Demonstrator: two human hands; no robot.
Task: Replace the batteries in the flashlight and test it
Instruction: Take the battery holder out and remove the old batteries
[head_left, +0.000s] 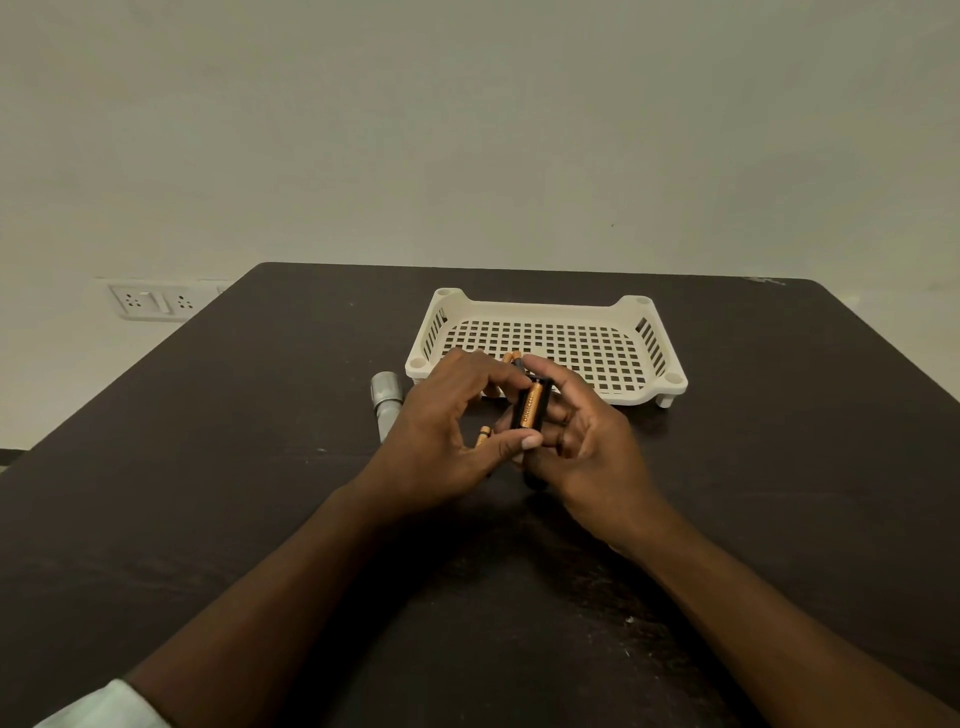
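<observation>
Over the middle of the dark table, my two hands meet around a black battery holder (531, 410) with a copper-and-black battery seated in it. My right hand (582, 441) grips the holder from the right and below. My left hand (447, 431) pinches the holder's ends between thumb and index finger. A loose battery (483, 435) shows under my left palm, and others (511, 357) peek out beyond my fingers by the tray's front. The silver flashlight body (387, 402) lies on the table left of my left hand, its lower part hidden.
A white perforated plastic tray (550, 306) stands on the table just beyond my hands. The dark table (208, 467) ends at a far edge near the wall. A wall socket panel (150, 301) sits at the left.
</observation>
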